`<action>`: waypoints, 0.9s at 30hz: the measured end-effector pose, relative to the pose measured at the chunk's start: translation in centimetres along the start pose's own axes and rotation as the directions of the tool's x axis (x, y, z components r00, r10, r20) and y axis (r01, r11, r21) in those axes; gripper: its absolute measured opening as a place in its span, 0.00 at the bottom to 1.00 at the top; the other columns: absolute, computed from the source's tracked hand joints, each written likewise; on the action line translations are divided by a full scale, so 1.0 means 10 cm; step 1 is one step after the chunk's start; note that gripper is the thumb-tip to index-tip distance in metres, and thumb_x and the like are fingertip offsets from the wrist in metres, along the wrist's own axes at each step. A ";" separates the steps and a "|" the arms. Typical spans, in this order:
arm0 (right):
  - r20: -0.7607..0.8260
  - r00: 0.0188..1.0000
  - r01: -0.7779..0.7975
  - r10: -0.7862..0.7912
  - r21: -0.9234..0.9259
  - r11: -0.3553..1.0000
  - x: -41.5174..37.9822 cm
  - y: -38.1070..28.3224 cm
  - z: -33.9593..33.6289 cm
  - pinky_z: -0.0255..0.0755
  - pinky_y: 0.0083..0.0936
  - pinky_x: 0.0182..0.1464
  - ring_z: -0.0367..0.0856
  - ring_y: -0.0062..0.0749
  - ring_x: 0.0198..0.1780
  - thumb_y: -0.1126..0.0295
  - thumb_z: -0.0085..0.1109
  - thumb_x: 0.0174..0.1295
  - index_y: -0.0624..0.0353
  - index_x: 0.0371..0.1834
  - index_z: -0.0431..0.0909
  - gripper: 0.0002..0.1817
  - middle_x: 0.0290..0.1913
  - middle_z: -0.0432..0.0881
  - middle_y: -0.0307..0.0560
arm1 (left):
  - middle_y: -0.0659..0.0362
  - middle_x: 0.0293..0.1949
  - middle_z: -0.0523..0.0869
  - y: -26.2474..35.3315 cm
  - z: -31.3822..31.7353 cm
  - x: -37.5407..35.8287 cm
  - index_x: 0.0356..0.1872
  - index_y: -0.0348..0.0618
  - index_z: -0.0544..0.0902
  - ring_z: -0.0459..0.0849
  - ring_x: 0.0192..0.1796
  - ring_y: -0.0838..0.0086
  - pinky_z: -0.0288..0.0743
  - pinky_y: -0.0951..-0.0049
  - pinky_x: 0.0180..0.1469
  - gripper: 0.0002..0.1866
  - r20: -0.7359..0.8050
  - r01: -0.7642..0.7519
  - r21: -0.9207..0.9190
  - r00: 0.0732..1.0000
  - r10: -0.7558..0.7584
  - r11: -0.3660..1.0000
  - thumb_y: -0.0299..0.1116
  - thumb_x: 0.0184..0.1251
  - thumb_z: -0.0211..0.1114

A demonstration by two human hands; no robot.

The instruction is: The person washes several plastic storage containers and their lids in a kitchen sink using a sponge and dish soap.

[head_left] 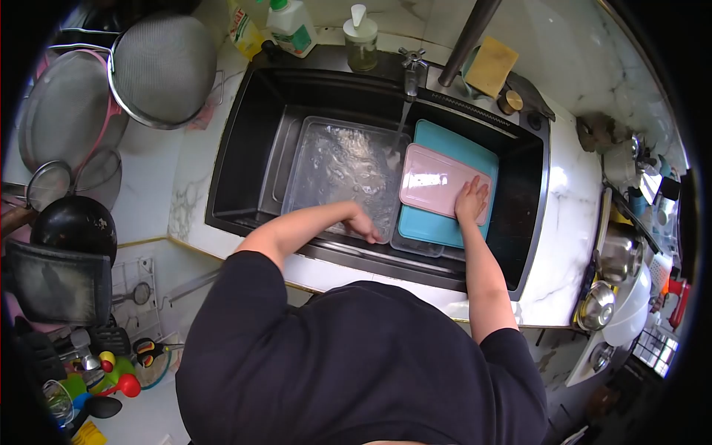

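Observation:
A large clear plastic container (302,167) with water in it sits in the left part of the black sink. Water runs from the tap (412,70) by its far right corner. My left hand (361,222) is curled at the container's near rim, close to its right corner, with the fingertips partly hidden. On the right, my right hand (472,199) lies on a pink lid (434,178) with its fingers stretched out. The pink lid rests on a larger blue lid (445,233). Under the blue lid, part of another clear container (417,246) shows.
Behind the sink (528,222) stand a soap dispenser (360,41), a white bottle (291,28), a yellow bottle (245,31) and a sponge (491,67). Strainers (165,70) and a black pan (74,230) hang at left. Steel bowls (619,252) crowd the right side.

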State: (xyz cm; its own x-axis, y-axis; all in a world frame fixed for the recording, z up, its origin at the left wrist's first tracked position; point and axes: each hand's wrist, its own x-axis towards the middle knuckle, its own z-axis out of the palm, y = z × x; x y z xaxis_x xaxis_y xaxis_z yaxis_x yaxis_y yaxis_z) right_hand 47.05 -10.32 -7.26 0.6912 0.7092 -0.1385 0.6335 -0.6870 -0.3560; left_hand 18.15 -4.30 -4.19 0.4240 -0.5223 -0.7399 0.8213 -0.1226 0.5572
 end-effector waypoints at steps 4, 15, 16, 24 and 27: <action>-0.028 1.000 0.009 -0.009 0.011 1.000 -0.03 0.00 0.01 0.37 0.45 0.66 0.41 0.50 0.69 0.52 0.32 0.64 0.45 0.67 0.51 0.27 0.68 0.45 0.60 | 0.60 0.69 0.40 -0.40 0.10 -0.26 0.67 0.58 0.48 0.38 0.70 0.61 0.42 0.43 0.63 0.32 -0.026 0.269 -0.020 0.963 -0.269 0.963 0.51 0.65 0.45; -0.010 1.000 -0.007 0.007 0.003 1.000 -0.03 -0.02 -0.02 0.37 0.45 0.66 0.41 0.49 0.69 0.52 0.32 0.64 0.46 0.67 0.52 0.27 0.67 0.46 0.61 | 0.49 0.67 0.50 -0.93 0.13 -0.76 0.65 0.39 0.50 0.50 0.68 0.60 0.45 0.60 0.65 0.36 -0.142 0.681 -0.134 0.706 -0.694 0.720 0.48 0.61 0.48; -0.012 1.000 0.000 0.000 -0.003 1.000 -0.03 -0.02 -0.02 0.37 0.46 0.66 0.41 0.50 0.69 0.53 0.32 0.64 0.46 0.66 0.52 0.27 0.67 0.46 0.61 | 0.49 0.67 0.50 -0.97 0.07 -0.70 0.65 0.39 0.50 0.50 0.68 0.60 0.45 0.60 0.65 0.36 -0.144 0.683 -0.131 0.704 -0.695 0.719 0.48 0.61 0.48; -0.032 0.999 0.017 -0.017 0.002 1.000 -0.02 -0.02 0.00 0.38 0.47 0.65 0.41 0.51 0.69 0.53 0.32 0.64 0.47 0.66 0.52 0.27 0.67 0.46 0.62 | 0.48 0.53 0.73 -0.99 -0.75 -0.72 0.51 0.39 0.73 0.71 0.55 0.52 0.62 0.46 0.52 0.23 -0.771 0.562 -0.317 0.316 -0.552 0.764 0.40 0.55 0.53; -0.050 0.998 0.026 -0.026 0.006 1.000 -0.03 -0.01 0.02 0.38 0.48 0.65 0.42 0.51 0.69 0.53 0.32 0.64 0.47 0.66 0.52 0.27 0.67 0.47 0.62 | 0.44 0.61 0.60 -1.19 -1.30 -0.43 0.60 0.43 0.63 0.57 0.63 0.48 0.51 0.42 0.58 0.30 -0.885 0.564 -0.323 0.104 -0.453 0.760 0.43 0.56 0.52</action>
State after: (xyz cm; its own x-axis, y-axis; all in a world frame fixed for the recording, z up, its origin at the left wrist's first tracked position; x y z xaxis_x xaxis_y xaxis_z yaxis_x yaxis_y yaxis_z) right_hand 46.72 -10.41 -7.37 0.6911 0.7180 -0.0830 0.6493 -0.6672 -0.3651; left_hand 11.53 10.41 -12.52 0.0101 0.7485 -0.6631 0.9866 -0.1155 -0.1153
